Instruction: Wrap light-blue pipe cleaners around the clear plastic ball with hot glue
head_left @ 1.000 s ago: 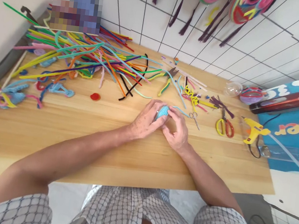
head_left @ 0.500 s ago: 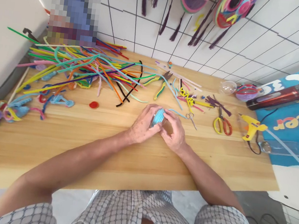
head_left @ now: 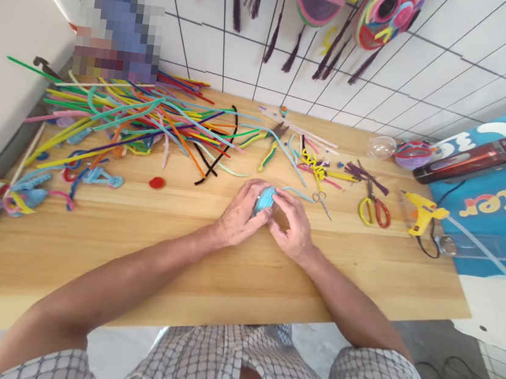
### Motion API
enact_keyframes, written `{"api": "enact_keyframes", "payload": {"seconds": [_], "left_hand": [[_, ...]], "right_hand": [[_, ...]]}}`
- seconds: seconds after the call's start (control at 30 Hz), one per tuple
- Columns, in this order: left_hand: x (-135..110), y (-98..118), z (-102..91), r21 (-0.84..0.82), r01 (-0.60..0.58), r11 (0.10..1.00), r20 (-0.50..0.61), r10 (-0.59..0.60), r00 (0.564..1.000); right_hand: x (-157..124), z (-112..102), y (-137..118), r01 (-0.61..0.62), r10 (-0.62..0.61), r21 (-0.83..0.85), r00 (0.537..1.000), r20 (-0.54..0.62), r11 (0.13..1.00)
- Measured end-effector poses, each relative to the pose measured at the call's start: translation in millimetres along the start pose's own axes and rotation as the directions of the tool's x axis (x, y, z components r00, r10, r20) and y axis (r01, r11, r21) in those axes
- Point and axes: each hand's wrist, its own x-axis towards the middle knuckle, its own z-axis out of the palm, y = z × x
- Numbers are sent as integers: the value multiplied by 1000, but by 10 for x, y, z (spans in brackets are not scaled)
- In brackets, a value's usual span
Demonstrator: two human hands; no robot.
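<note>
Between both hands, above the middle of the table, is a small round piece wrapped in light blue pipe cleaner (head_left: 264, 201). My left hand (head_left: 241, 211) curls around its left side, thumb along the near edge. The fingertips of my right hand (head_left: 292, 222) press its right side. A loose blue pipe cleaner end (head_left: 296, 192) sticks out to the right beyond my right fingers. Small scissors (head_left: 320, 201) lie just past that end. My fingers hide part of the wrapped piece, so what lies under the pipe cleaner is hard to see.
A heap of colourful pipe cleaners (head_left: 152, 112) covers the back left. Behind my hands lie pliers (head_left: 265, 145). To the right are larger scissors (head_left: 374, 209), a yellow glue gun (head_left: 423, 213) and a red flask (head_left: 478, 159). A red disc (head_left: 156, 182) lies left of my hands.
The whole view has shifted slightly. Both hands keep hold of the blue wrapped piece, with only a slight shift of the right fingers.
</note>
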Motion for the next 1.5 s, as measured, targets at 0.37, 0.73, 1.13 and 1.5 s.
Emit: {"api": "enact_keyframes", "payload": {"seconds": [0.37,0.73,1.13,1.5], "left_hand": [[-15,-24,-12,-7,-25,1000,10,25,1000],[5,-45,-3,16,-20,1000,16,20,1000],[-10,-25,-42,45,-44,998,19,43,999],[-30,-28,-36,36,-52,998,18,52,999]], "right_hand": [[1,-19,-12,-10,10,-2,1000,19,1000],[-36,2,51,-10,9,24,1000,17,1000],[-1,22,0,7,-6,56,1000,-30,998],[-3,11,-1,1,0,69,1000,-17,998]]}}
